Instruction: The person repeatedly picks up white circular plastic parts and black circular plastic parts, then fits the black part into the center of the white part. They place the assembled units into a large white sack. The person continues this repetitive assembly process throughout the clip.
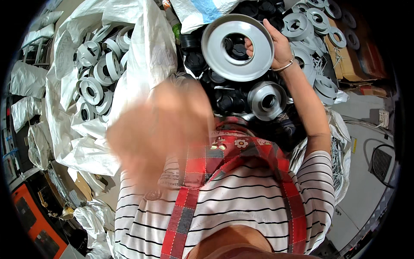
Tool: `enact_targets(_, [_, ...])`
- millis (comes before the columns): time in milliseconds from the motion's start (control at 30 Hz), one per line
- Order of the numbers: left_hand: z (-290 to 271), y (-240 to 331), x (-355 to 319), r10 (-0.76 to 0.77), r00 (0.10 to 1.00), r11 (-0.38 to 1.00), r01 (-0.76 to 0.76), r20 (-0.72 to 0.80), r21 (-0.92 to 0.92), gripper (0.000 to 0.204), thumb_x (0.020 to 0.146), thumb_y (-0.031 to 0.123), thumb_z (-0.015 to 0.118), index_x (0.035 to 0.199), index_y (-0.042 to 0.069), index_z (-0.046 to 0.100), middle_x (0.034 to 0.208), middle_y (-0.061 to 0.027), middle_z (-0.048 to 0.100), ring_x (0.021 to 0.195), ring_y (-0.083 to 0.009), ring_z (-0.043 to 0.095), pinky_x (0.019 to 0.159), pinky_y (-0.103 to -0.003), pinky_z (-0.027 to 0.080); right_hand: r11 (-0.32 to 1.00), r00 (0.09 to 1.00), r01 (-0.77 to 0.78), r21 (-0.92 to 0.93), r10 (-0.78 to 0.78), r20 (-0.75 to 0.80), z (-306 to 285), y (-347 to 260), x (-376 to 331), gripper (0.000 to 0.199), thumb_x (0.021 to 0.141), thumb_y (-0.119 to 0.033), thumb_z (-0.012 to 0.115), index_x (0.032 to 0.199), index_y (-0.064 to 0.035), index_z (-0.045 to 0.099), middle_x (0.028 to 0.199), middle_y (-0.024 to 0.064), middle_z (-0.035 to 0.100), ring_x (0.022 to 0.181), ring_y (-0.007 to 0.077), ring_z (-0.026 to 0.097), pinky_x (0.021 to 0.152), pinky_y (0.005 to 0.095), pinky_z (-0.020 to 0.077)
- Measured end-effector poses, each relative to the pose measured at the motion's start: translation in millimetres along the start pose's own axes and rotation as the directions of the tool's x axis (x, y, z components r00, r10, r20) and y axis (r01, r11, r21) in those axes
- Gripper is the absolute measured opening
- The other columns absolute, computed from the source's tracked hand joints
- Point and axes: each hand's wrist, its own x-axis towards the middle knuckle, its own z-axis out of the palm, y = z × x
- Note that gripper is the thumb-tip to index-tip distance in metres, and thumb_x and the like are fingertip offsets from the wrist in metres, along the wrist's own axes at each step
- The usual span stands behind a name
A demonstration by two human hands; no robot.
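Grey, a round plastic spool flange [237,46] hangs above the black parts, my right hand [276,45] closed around its rim. My left hand [159,129] blurs; its grip unreadable. I'd hold it level.

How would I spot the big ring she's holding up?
Look above the heap of black round parts at top centre. The right hand holds a grey disc there, fingers through its centre hole. It is wider and flatter than the small grey spools nearby.
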Motion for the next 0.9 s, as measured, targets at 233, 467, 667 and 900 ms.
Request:
enact_targets(233, [-84,-61,-43,-0.669,0.336,0.722,0.505,-0.663,-0.473,0.039,0.086,0.012,0.054,0.117,-0.01,0.046,0.101,-0.0194,0.06,0.093,-0.0271,0.062,0.081,-0.039,0.052,0.96,0.997,-0.061,-0.272,0.046,-0.061,41,38,98,0.044,0.091,-0.039,0.047,0.099,0.0026,0.061,0.073,0.016,0.065,0.063,0.0226,0.065,0.062,0.031,0.0549])
enact_targets(467, [-106,-60,-53,-0.301,0.333,0.829,0.555,-0.894,-0.073,0.031,0.084,0.015,0.059,0.111,0.001,0.05,0.092,-0.0083,0.059,0.083,-0.0161,0.058,0.076,-0.033,0.049,-0.488,0.992,0.122,-0.865,0.047,0.114,-5,149,180,0.06,0.072,-0.011,0.064,0.127,-0.0225,0.044,0.128,0.0173,0.037,0.118,0.0352,0.04,0.091,0.042,0.0446])
enact_targets(667, [-102,-68,-61,-0.208,0.415,0.846,0.531,-0.886,0.05,0.034,0.084,0.012,0.061,0.113,0.0,0.048,0.095,-0.0064,0.058,0.086,-0.0144,0.055,0.081,-0.03,0.044,-0.43,0.99,0.103,-0.897,0.129,0.052,-15,106,132,0.044,0.077,-0.004,0.056,0.119,-0.0177,0.055,0.106,0.0165,0.05,0.104,0.0352,0.052,0.084,0.0418,0.0472])
enact_targets(900, [-68,-102,-51,-0.502,0.457,0.76,0.639,-0.735,-0.122,0.032,0.088,0.02,0.06,0.11,-0.002,0.052,0.097,-0.0077,0.06,0.087,-0.0138,0.056,0.079,-0.028,0.046,0.12,0.934,-0.075,-0.99,-0.34,-0.112,-7,38,43,0.033,0.081,-0.031,0.061,0.099,-0.0037,0.066,0.098,0.018,0.064,0.093,0.033,0.06,0.08,0.0369,0.0476])
